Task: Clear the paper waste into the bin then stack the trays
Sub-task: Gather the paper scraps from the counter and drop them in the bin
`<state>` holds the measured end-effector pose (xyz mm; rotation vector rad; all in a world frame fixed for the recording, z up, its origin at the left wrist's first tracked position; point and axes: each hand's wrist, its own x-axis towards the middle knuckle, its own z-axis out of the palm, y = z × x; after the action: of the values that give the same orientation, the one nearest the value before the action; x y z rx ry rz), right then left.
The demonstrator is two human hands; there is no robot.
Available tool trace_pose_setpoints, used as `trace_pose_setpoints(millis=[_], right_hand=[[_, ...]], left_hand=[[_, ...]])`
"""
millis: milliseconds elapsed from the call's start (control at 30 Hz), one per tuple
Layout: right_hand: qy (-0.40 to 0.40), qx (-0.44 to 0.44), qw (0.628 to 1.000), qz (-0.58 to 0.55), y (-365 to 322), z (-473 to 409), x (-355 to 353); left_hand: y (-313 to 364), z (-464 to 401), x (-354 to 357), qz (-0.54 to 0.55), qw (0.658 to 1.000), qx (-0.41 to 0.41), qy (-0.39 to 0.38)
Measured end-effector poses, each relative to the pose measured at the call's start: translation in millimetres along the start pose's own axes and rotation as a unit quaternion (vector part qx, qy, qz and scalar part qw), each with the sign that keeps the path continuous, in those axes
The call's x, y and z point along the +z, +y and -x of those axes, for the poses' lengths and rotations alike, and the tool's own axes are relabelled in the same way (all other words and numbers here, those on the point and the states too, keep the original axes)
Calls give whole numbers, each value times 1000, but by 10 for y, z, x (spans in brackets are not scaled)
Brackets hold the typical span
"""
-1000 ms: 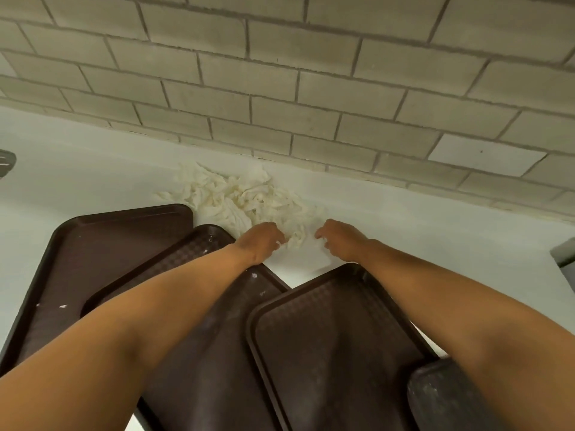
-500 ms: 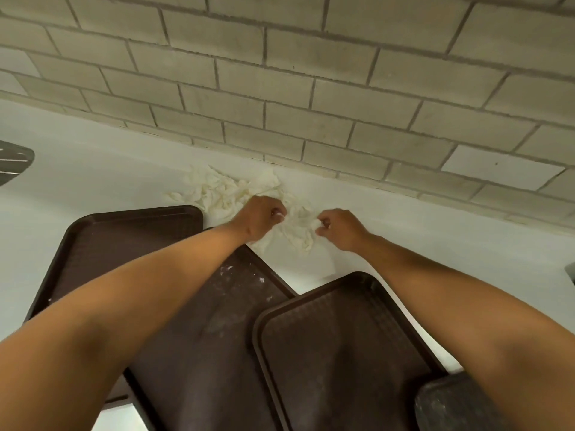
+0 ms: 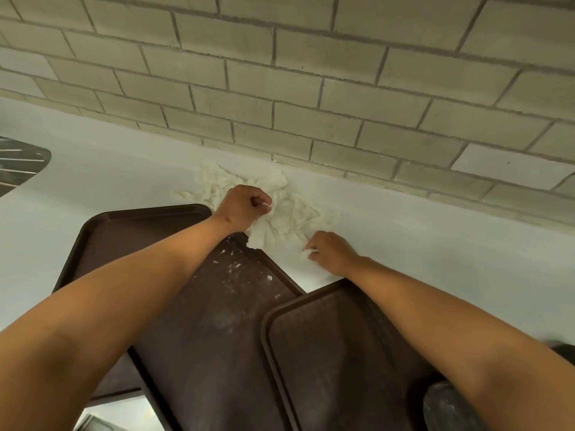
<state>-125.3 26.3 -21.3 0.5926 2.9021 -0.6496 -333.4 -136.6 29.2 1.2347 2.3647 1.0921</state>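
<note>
Item: my left hand (image 3: pixel 241 206), at 12 o'clock from the trays. Fingers curled into a fist, clamped on a wad of the paper waste (image 3: pixel 280 213); a white tuft shows between the knuckles, and more paper hangs out below the fist toward 5 o'clock

Item: my right hand (image 3: pixel 331 251), at 4 o'clock from the left hand, apart from it. Fingertips (image 3: pixel 312 244) drawn together, pinching a small scrap of paper (image 3: pixel 306 252) low over the counter

Item: paper waste, a loose heap of crumpled white strips on the white counter (image 3: pixel 435 259), close up to the foot of the brick wall (image 3: pixel 311 88). It spreads from 10 o'clock of the left fist round to 3 o'clock. Its lower edge touches the far corner of the middle tray

Item: middle tray (image 3: pixel 217 321), dark brown, corner pointing to 12 o'clock, dusted with white crumbs near that corner. My left forearm crosses over it

Item: left tray (image 3: pixel 124 225), same brown, at 10 o'clock from the middle tray and partly under it

Item: right tray (image 3: pixel 336 353), same brown, at 4 o'clock, its near-left edge overlapping the middle tray. My right forearm lies across its far side

Item: a fourth dark tray corner (image 3: pixel 448 409) at 5 o'clock, mostly out of view

Item: grey metal object (image 3: pixel 21 163) at 9 o'clock on the frame's edge, too cropped to identify
</note>
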Motion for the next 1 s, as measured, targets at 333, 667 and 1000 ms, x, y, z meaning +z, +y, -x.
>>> trace_pose_setpoints(millis=[333, 667, 1000], right_hand=[[17, 68, 995, -74, 361, 389, -740], [130, 14, 983, -129, 96, 956, -1714], [170, -3, 962, -215, 165, 1663, -1673]], left_hand=[[443, 24, -121, -8, 1000, 19, -2], [1277, 19, -142, 10, 994, 110, 2], [1802, 403, 119, 72, 993, 89, -20]])
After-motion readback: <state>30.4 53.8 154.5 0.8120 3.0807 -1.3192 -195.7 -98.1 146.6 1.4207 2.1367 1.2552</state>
